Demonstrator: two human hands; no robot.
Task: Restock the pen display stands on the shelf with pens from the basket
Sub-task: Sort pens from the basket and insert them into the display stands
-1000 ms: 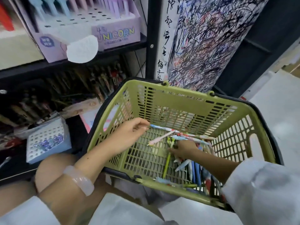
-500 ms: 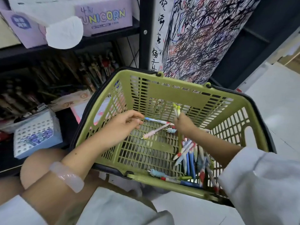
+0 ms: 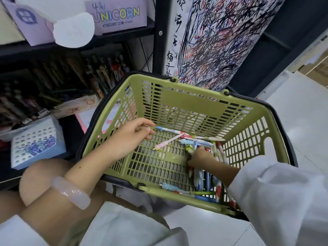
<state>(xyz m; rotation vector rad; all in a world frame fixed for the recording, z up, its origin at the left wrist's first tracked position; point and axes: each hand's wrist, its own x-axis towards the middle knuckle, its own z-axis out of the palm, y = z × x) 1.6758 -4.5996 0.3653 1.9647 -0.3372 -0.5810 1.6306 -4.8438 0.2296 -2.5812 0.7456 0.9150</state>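
Note:
An olive-green basket sits in front of my knees, with colourful pens heaped along its right side and near edge. My left hand reaches in from the left and pinches two pens, a blue-and-white pen and a pink pen, which stick out to the right. My right hand is down in the pile, fingers curled, with a green pen's top poking out of its grip. A pale blue display stand with rows of holes stands on the low shelf at left.
A purple "Unicorn" display box sits on the upper shelf. Dark rows of pens hang behind the basket. A scribble-covered test panel rises behind it. My bare knee is at left, and white floor at right.
My right hand lifted the green pen upright, then dropped back down into the pile at the right. My left hand kept its pens and barely moved.

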